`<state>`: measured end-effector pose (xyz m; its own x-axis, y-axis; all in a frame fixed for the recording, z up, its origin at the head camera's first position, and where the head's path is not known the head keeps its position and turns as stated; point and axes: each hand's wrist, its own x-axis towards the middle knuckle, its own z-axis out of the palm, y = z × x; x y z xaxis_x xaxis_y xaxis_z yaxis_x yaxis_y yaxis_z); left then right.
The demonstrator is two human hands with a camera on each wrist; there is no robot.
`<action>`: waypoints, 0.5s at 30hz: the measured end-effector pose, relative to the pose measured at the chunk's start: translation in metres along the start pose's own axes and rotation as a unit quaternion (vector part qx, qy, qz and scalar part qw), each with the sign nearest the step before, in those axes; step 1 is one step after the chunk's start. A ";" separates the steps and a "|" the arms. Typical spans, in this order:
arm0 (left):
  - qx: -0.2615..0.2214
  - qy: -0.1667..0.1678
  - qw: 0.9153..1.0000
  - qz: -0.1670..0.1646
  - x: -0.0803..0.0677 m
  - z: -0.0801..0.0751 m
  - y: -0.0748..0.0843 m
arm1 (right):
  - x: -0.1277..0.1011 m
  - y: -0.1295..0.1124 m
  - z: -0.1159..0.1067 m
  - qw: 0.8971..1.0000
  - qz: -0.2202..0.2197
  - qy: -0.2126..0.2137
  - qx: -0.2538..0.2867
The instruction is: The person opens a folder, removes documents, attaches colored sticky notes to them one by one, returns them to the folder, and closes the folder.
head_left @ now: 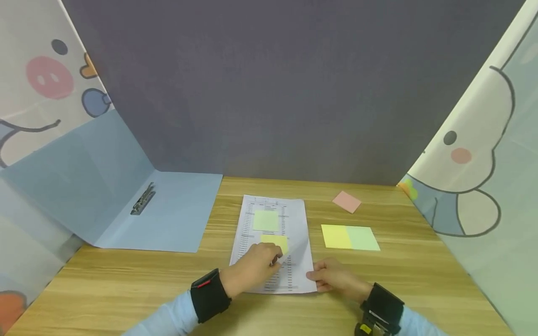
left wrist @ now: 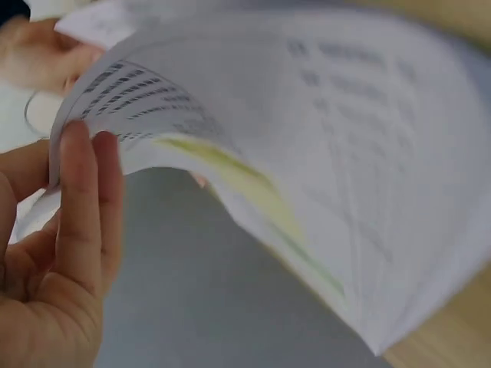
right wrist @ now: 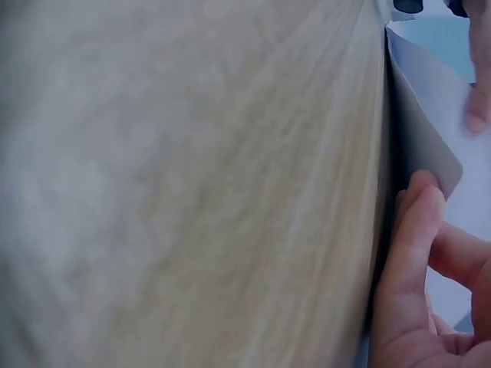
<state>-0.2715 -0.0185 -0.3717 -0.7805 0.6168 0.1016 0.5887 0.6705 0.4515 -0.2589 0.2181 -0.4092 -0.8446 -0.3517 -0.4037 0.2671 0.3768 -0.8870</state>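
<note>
Printed sheets of paper (head_left: pixel 248 233) lie in front of the person, bearing a green sticky note (head_left: pixel 266 220) and a yellow sticky note (head_left: pixel 275 242). The left hand (head_left: pixel 254 266) is over their lower half and pinches a lifted, curling top sheet (left wrist: pixel 253 84) between thumb and fingers. At the lower right corner, the right hand (head_left: pixel 336 277) pinches the paper, thumb on one side and fingers on the other. In the right wrist view a corner of paper (right wrist: pixel 430 130) bends up beside the right fingers (right wrist: pixel 410 253).
An open blue folder (head_left: pixel 176 214) with a metal clip (head_left: pixel 144 199) lies at left, its cover leaning up. Right of the sheets are a yellow pad (head_left: pixel 336 236), a green pad (head_left: pixel 363 238) and a pink sticky note (head_left: pixel 346 201). A dark grey panel (head_left: pixel 286 93) stands behind the table.
</note>
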 end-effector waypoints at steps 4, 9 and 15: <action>-0.013 0.061 0.998 -0.005 -0.004 -0.017 -0.004 | 0.000 0.000 0.000 1.000 0.005 0.008 -0.002; -0.066 0.121 0.989 -0.046 -0.012 -0.048 -0.016 | -0.001 0.000 0.000 1.000 0.013 0.011 0.008; -0.136 0.186 0.966 -0.114 -0.029 -0.097 -0.046 | -0.001 0.001 -0.001 1.000 0.016 0.009 0.015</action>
<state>-0.2962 -0.1076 -0.3096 -0.9350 0.2415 0.2599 0.3545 0.6069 0.7114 -0.2583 0.2196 -0.4094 -0.8435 -0.3247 -0.4278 0.3077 0.3607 -0.8804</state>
